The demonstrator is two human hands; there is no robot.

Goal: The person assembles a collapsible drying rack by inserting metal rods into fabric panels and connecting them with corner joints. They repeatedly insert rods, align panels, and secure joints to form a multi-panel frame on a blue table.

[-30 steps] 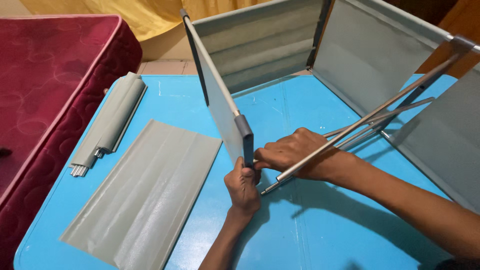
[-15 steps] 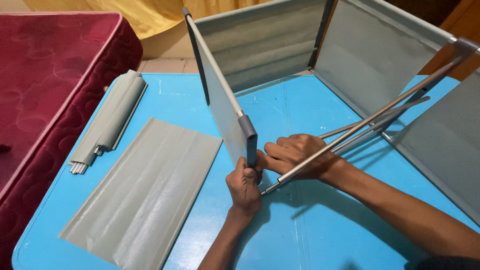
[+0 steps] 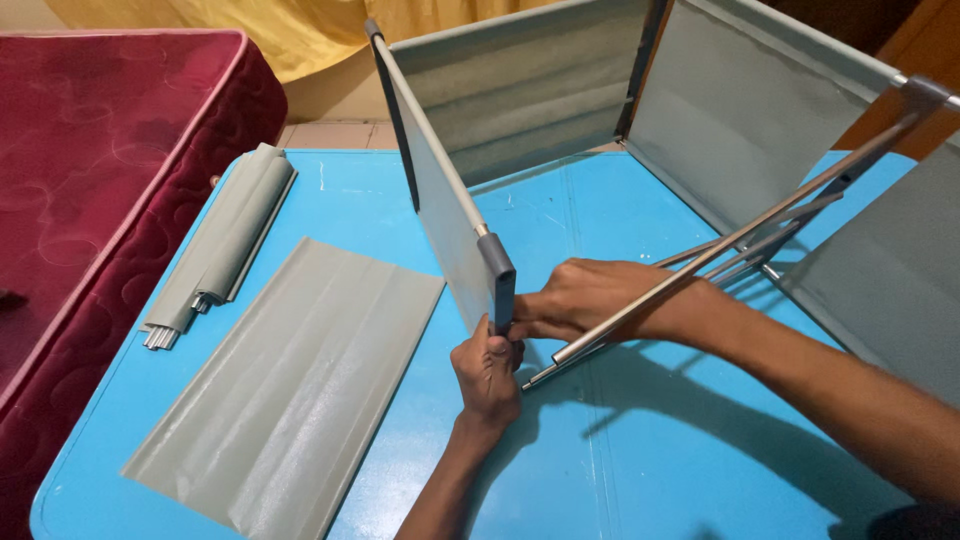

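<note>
Left hand [image 3: 487, 370] came up from below, fingers curled shut around the bottom of the dark grey corner connector [image 3: 499, 283] at the near end of the upright grey fabric panel [image 3: 440, 210]. Right hand [image 3: 580, 300] lay just right of the connector, fingers bent and pressed together against its lower edge; whether they pinched a rod end there could not be told, since the knuckles hid it. A bundle of silver metal rods [image 3: 700, 275] crossed over the right hand's wrist, near tips ending just below its fingers on the blue table [image 3: 640, 460], far ends rising to the upper right. The panel stood on edge, running up and away from the fingers to a dark top corner. Together with the back grey panel [image 3: 520, 100] and right grey panels [image 3: 740, 120] it formed an open-topped, box-like fabric enclosure beyond the fingers; inside it showed only bare blue tabletop and the rods, nothing stored. Left of the fingers, well apart, a flat grey fabric sheet [image 3: 290, 390] lay on the table. Further left, a folded grey fabric roll [image 3: 225, 240] with rod tips poking from its near end. A dark red mattress [image 3: 110, 180] sat past the table's left edge, yellow cloth [image 3: 250, 30] behind.
</note>
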